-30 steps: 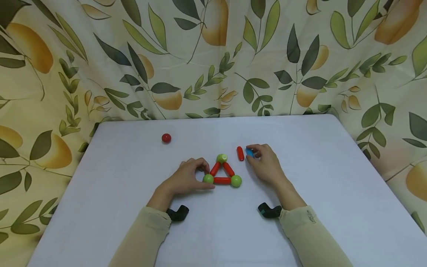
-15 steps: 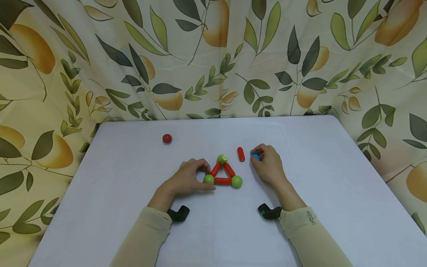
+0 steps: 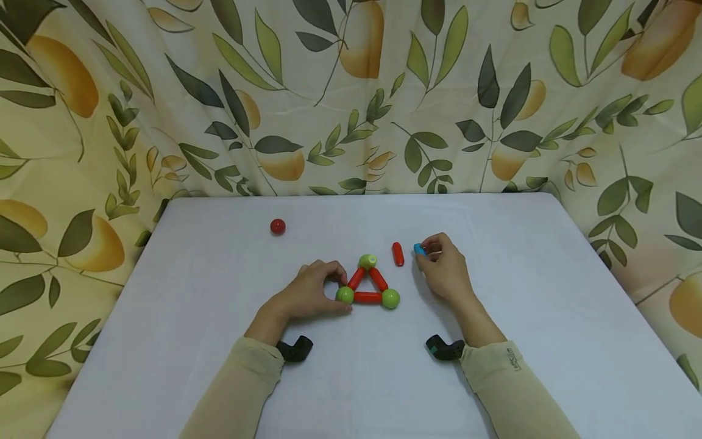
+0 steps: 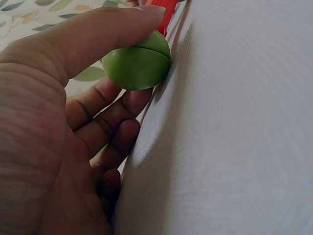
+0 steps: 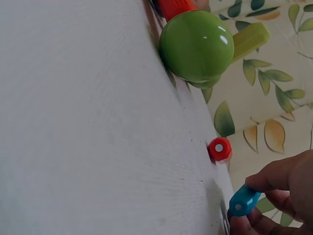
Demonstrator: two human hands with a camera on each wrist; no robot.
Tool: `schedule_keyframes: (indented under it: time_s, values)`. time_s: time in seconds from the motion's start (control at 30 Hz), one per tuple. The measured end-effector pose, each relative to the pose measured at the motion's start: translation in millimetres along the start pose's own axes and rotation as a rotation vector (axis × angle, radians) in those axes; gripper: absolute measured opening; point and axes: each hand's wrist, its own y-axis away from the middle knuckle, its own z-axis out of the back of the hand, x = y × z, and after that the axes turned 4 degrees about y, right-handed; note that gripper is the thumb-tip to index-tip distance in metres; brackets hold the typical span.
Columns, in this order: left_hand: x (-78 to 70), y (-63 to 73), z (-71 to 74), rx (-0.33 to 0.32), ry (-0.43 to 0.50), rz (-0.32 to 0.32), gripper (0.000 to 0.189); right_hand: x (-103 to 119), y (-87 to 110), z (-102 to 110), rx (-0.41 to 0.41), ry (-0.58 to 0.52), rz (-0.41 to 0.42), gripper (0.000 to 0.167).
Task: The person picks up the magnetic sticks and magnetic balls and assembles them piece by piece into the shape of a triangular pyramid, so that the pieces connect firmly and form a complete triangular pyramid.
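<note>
My left hand [image 3: 309, 292] holds the near-left green ball [image 3: 345, 295] of a triangle on the table, thumb on one side and fingertips on the other. Three red rods [image 3: 368, 297] join three green balls into this triangle. From its far ball [image 3: 365, 261] a yellow-green rod [image 5: 252, 40] sticks up. To the right of the triangle, my right hand [image 3: 445, 268] pinches a small blue rod [image 5: 244, 199] by thumb and fingers, low over the table; whether it touches the surface I cannot tell. Left of it lies a loose red rod [image 3: 398, 254], with a pale dot on its end.
A red ball [image 3: 278, 227] sits toward the back left of the white table [image 3: 351, 390]. Behind the table's far edge hangs a fabric [image 3: 329, 116] printed with leaves and fruit. Black devices [image 3: 296, 349] are strapped at both wrists.
My right hand has shifted slightly to the right with the blue rod, widening the gap to the loose red rod. The left hand and the triangle stay in place.
</note>
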Motion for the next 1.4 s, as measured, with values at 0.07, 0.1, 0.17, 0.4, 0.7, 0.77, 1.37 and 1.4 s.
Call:
schedule_keyframes:
  time_s: [0.07, 0.1, 0.17, 0.4, 0.7, 0.77, 1.37, 1.4]
  values:
    - [0.3, -0.3, 0.0, 0.000, -0.007, -0.009, 0.042, 1.7, 1.6, 2.6, 0.016, -0.029, -0.013, 0.031]
    - [0.3, -0.4, 0.0, 0.001, -0.012, -0.008, 0.042, 2.9, 2.1, 4.0, 0.026, -0.042, -0.021, 0.033]
    - [-0.4, -0.1, 0.5, 0.001, -0.014, -0.006, 0.041, 5.8, 2.8, 6.6, 0.049, -0.068, -0.036, 0.038]
    - [-1.7, -0.6, -1.3, -0.008, 0.003, 0.021, 0.041, 20.7, 6.0, 11.5, 0.104, -0.118, -0.038, 0.048]
    - [-0.1, -2.9, -3.8, 0.001, 0.005, 0.023, 0.040, 33.8, 13.0, 13.0, 0.151, -0.151, -0.038, 0.041]
    - [-0.5, -2.6, -3.1, -0.003, -0.001, 0.029, 0.040, 35.7, 13.4, 13.4, 0.148, -0.149, -0.030, 0.039]
    - [-1.6, -2.6, -2.0, -0.018, -0.004, 0.047, 0.040, 48.9, 18.8, 13.8, 0.222, -0.148, 0.041, 0.038]
    - [-1.7, -2.6, -1.9, -0.017, -0.004, 0.046, 0.041, 49.2, 19.1, 13.2, 0.230, -0.151, 0.037, 0.037]
